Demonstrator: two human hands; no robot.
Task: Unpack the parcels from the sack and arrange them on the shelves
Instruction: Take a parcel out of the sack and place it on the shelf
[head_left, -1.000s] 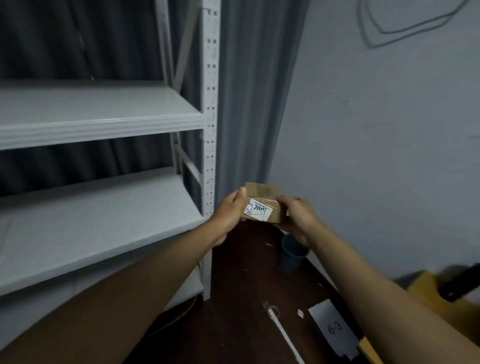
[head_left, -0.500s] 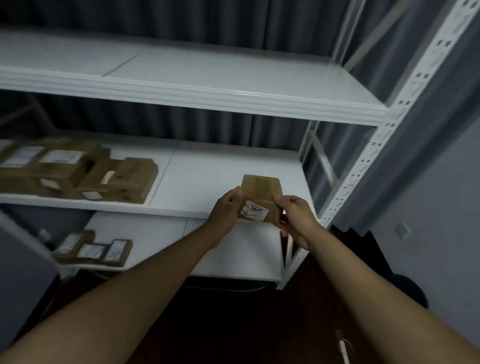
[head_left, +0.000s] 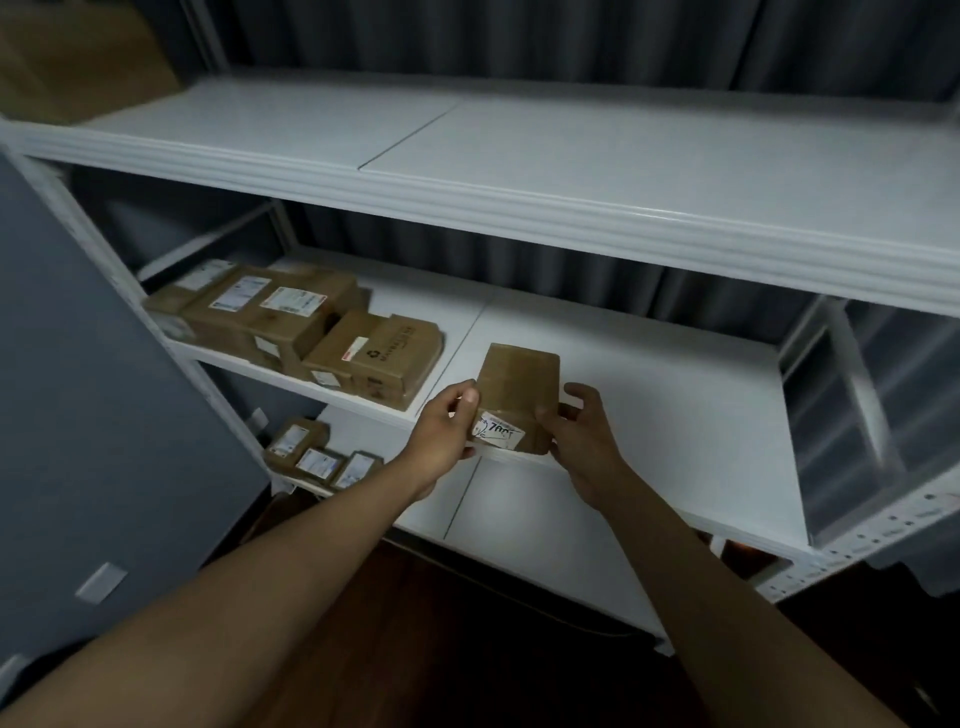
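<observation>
Centrally, a small brown cardboard parcel (head_left: 519, 387) with a white label (head_left: 500, 430) on its near face, gripped between both hands at the front edge of the middle shelf (head_left: 649, 374) of a white metal rack: left hand (head_left: 448, 431) pinching its left side with thumb on top, right hand (head_left: 584, 441) curled round its right side. Further left on the same shelf, a cluster of larger labelled boxes (head_left: 311, 332); on the shelf below (head_left: 519, 509), three small labelled parcels (head_left: 322, 457) side by side. Above, a bare white top shelf (head_left: 571, 171) against dark grey curtains (head_left: 519, 36).
</observation>
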